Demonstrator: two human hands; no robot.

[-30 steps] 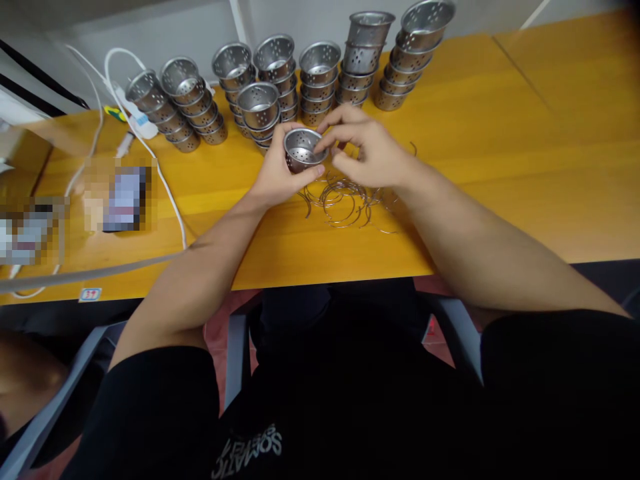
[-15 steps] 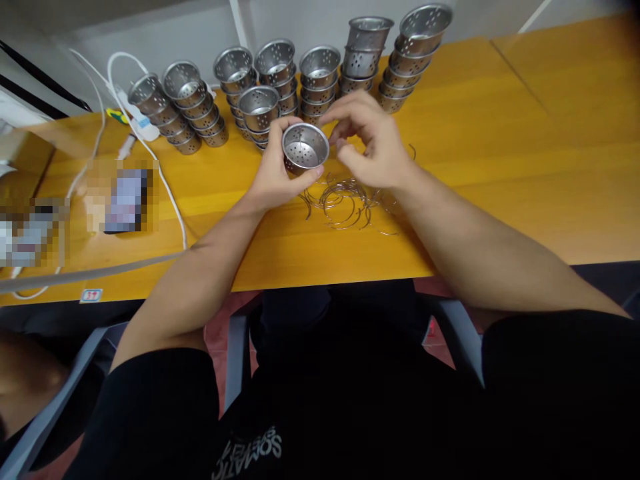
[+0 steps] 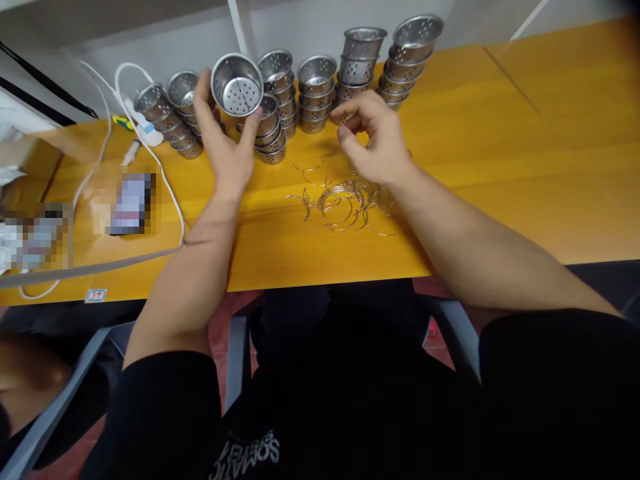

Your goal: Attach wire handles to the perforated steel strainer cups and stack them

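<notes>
My left hand point(image 3: 225, 153) grips a perforated metal strainer cup point(image 3: 243, 100) between thumb and fingers, raised in front of the stacks with its mouth tilted toward me. A thin line, perhaps a wire, runs down inside it. Over the table to the right hovers my right hand point(image 3: 377, 140), its fingers curled and thumb apart, with nothing visible in them. Below it lies a loose heap of thin curved metal wires point(image 3: 343, 200). Just behind the raised cup stands a stack of similar cups point(image 3: 271, 137), partly hidden by it.
More cup stacks line the back of the table, such as the leaning left stack point(image 3: 173, 120), the middle stack point(image 3: 316, 100) and the tall right stack point(image 3: 410, 57). On the left lie a phone point(image 3: 131, 203), a white cable point(image 3: 167, 183) and a cardboard box point(image 3: 33, 167).
My left hand has carried the cup up and to the left, away from my right hand, toward the stacks. My right hand has stayed nearly in place.
</notes>
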